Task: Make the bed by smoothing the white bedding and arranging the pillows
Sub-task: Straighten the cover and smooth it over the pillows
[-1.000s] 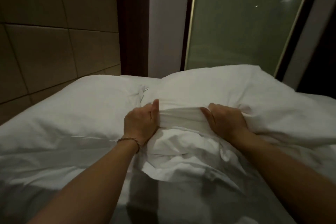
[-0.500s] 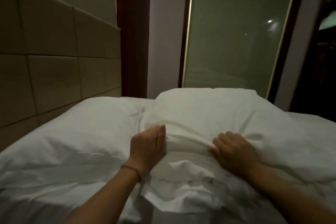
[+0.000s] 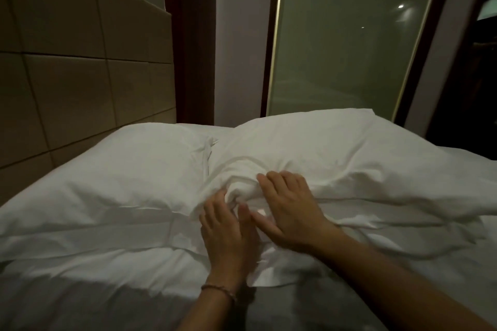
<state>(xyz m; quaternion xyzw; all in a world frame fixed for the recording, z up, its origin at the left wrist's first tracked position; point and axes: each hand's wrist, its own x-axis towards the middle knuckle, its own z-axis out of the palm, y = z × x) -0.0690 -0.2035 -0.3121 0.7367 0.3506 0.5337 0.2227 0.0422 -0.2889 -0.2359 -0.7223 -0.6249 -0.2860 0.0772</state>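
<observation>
White cotton everywhere, and the grip has gone — a second ago both fists pinched a fold of the right pillow (image 3: 336, 153); now the left hand (image 3: 228, 234) and right hand (image 3: 290, 212) lie flat and spread, holding nothing, pressing its bunched near corner down. Looks like tucking is giving way to smoothing. That pillow is puffy but creased where the fingers push; the left pillow (image 3: 129, 169) sits plump beside it, touching, against the padded headboard (image 3: 80, 75). The sheet (image 3: 107, 250) below — soft, rumpled ridges.

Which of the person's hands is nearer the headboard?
Left. The left hand lies on the bedding on the side of the tan headboard; the right hand presses the pillow farther from it.
</observation>
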